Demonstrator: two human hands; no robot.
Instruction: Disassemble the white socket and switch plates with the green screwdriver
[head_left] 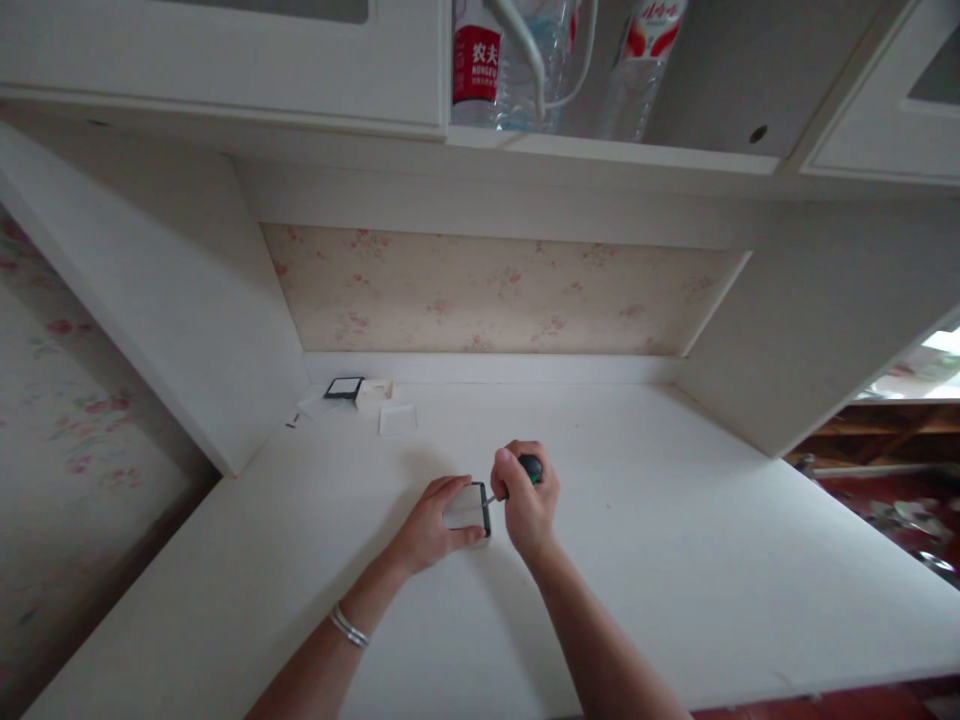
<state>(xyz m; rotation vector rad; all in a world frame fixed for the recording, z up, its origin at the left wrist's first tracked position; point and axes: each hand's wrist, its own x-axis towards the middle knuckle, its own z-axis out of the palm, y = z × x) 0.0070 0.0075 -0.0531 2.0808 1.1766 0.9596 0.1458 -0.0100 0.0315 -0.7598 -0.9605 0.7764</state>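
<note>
My left hand grips a small grey rectangular panel with a dark edge and holds it down on the white desk. My right hand is closed round a screwdriver with a dark green handle. Its thin metal tip touches the panel's right edge. A silver bracelet sits on my left wrist.
At the back left of the desk lie a black-framed square part, a small white block and a flat white plate. Water bottles stand on the shelf above. Floral wallpaper backs the alcove, with white side walls left and right.
</note>
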